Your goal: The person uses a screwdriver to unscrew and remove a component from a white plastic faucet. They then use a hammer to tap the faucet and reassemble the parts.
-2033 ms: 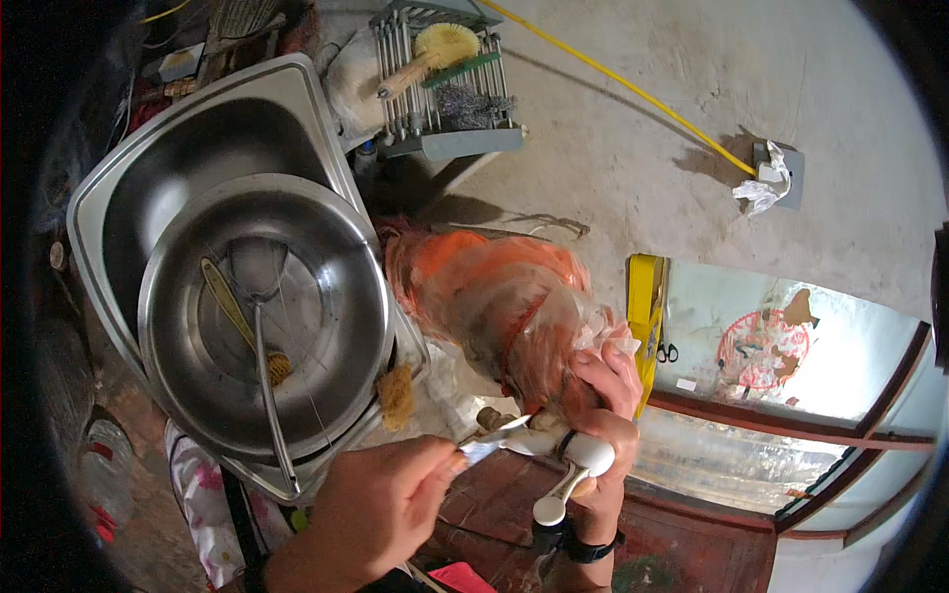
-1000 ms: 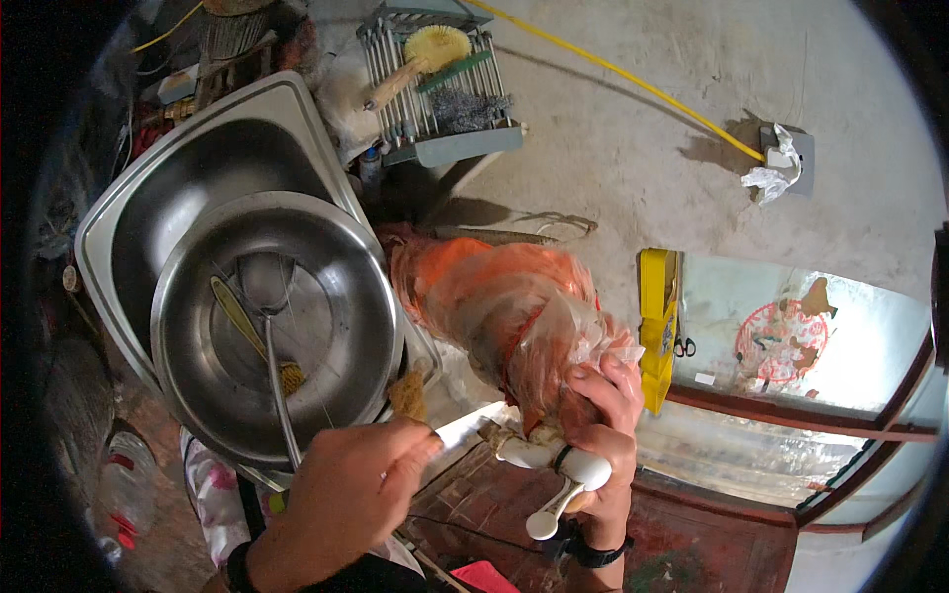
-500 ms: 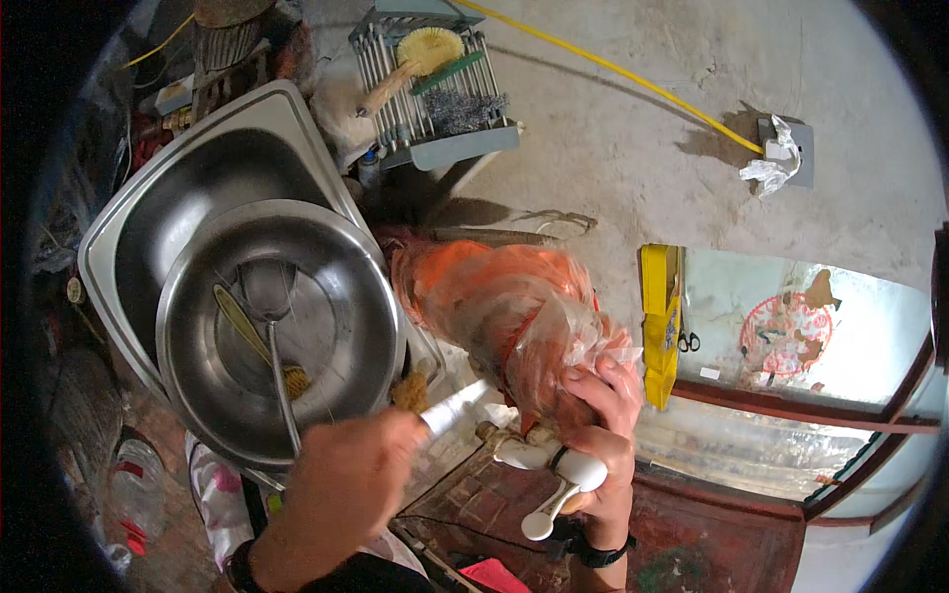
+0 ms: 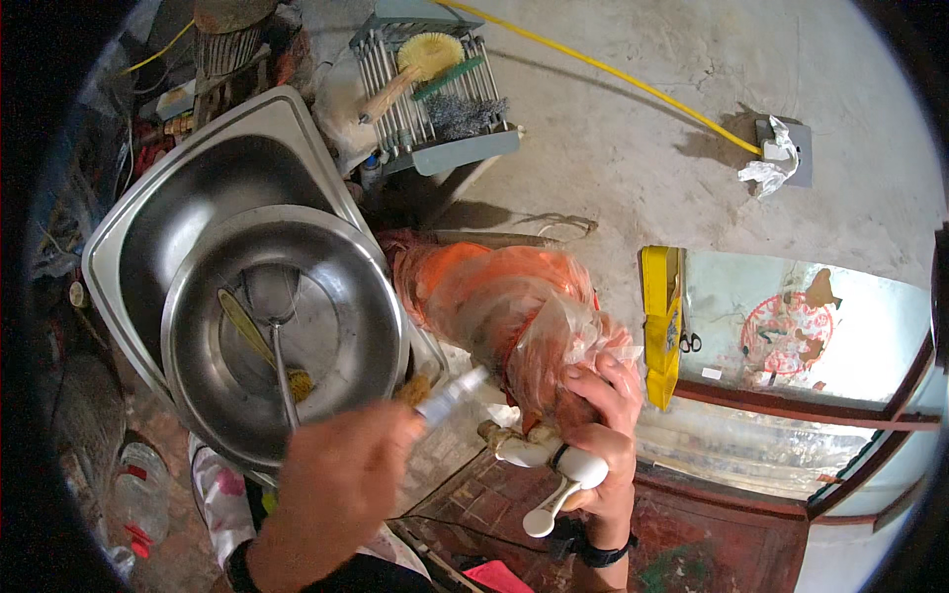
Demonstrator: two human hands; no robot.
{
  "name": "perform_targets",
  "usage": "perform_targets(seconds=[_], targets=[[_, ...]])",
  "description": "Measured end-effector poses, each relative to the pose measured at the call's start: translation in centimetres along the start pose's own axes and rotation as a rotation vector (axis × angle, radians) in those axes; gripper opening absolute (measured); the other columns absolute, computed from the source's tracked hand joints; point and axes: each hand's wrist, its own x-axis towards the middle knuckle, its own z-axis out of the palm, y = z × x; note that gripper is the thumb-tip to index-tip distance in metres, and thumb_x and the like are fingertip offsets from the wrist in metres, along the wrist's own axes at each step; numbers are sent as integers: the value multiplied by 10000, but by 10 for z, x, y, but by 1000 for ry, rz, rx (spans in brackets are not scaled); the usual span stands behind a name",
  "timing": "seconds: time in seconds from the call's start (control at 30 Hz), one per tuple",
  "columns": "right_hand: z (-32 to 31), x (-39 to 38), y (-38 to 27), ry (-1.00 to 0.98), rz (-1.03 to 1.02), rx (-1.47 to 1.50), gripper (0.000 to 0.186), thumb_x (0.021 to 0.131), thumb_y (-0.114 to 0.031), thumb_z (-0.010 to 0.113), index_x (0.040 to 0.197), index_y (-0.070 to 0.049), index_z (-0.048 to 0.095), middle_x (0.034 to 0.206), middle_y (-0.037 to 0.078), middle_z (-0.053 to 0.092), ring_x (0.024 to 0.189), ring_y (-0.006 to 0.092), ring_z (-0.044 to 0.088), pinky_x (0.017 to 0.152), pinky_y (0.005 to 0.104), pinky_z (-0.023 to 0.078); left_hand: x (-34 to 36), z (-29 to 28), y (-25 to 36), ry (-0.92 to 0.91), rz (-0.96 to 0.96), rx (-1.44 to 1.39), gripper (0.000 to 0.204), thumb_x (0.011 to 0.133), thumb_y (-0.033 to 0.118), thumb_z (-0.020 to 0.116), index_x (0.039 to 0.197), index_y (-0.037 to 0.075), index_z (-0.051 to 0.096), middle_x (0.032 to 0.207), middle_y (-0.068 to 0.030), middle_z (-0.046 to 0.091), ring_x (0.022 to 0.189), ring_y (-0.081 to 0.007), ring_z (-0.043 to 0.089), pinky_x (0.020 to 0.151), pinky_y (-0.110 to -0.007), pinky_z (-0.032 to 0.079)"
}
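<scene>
My left hand (image 4: 346,474), slightly blurred, is closed around a narrow whitish stick-like thing (image 4: 455,393). Its exact kind is unclear; its tip points up and right toward an orange-red plastic bag bundle (image 4: 494,292). The bundle is wrapped in clear, crumpled plastic. Closed on its gathered lower end is my right hand (image 4: 605,405), with a black band at the wrist. A white tap (image 4: 554,465) with a lever handle overlaps that hand's palm. To the left, a round steel basin (image 4: 188,366) rests on the sink and holds a ladle (image 4: 281,361) and a yellow-handled brush (image 4: 245,324).
The steel sink (image 4: 114,237) lies behind the basin. A metal rack (image 4: 465,153) on the wall carries a round brush (image 4: 431,54) and a scouring pad (image 4: 470,117). A yellow holder (image 4: 657,326) hangs beside the mirror (image 4: 781,321). A brown sponge (image 4: 412,388) sits near the basin.
My left hand has shifted slightly, and the whitish thing in it points a little more upward. My right hand keeps its hold on the bag bundle. The view has moved slightly.
</scene>
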Motion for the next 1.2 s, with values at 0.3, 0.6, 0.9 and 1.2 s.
perform_targets(seconds=[0.3,0.6,0.9,1.2], targets=[[0,2,-1,-2,26,18,568,728,-687,587,946,-162,555,1245,153,576,1251,413,405,1057,600,125,-4,4,-16,51,29,44,102,862,77,546,881,8,618,662,-134,595,576,-219,613,531,-352,468],[3,3,1,41,30,25,580,728,-707,566,919,-160,567,1236,140,581,1243,413,413,1051,604,139,-8,12,-25,-223,163,-102,42,877,11,542,908,2,568,663,-156,555,602,-288,612,546,-391,469],[5,2,2,52,21,12,585,731,-703,561,954,-163,551,1232,149,583,1246,417,416,1060,598,133,-8,19,-30,-116,173,-111,58,894,74,565,920,22,565,654,-114,559,543,-271,579,511,-385,461],[4,7,-1,34,28,6,583,731,-692,577,886,-130,578,1236,153,580,1264,417,400,1069,595,122,-9,24,-24,91,114,-133,62,867,62,599,918,32,582,635,-92,574,510,-217,579,488,-350,474]])
